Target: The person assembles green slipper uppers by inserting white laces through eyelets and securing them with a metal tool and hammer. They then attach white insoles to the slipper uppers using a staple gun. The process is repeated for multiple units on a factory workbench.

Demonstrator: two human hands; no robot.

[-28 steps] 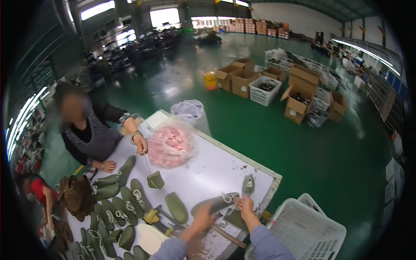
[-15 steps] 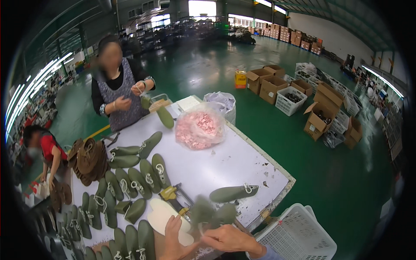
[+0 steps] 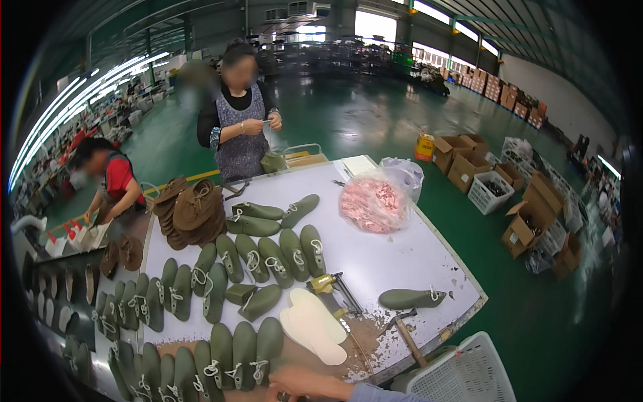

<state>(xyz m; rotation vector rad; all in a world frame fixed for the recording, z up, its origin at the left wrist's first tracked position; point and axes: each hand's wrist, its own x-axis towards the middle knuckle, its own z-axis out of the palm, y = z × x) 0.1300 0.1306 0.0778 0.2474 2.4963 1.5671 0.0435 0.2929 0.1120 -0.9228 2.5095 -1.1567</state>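
My right hand [image 3: 303, 382] is at the lower edge, its forearm coming in from the right. Its fingers are bent and partly cut off by the edge; a small dark bit shows beneath them, too little to name. Just beyond it stands a row of green shoe lasts [image 3: 244, 352] with white cords tied on them. My left hand is out of view. Cream insole-shaped sheets [image 3: 311, 325] lie beside the row. Farther right are a yellow staple gun [image 3: 325, 284], a hammer [image 3: 406, 335] and a single green last [image 3: 410, 299] lying on its side.
Brown shoe uppers [image 3: 194, 208] are piled at the table's far left. A bag of pink pieces [image 3: 376, 204] sits at the back. Across the table, a co-worker [image 3: 241, 127] handles a cord. A white basket [image 3: 462, 372] stands at the near right; cardboard boxes [image 3: 532, 214] are on the floor.
My view has swung left. Both hands held blurred green lasts above the table before; now only my right hand shows, lower down. The co-worker's hands have come together on the cord.
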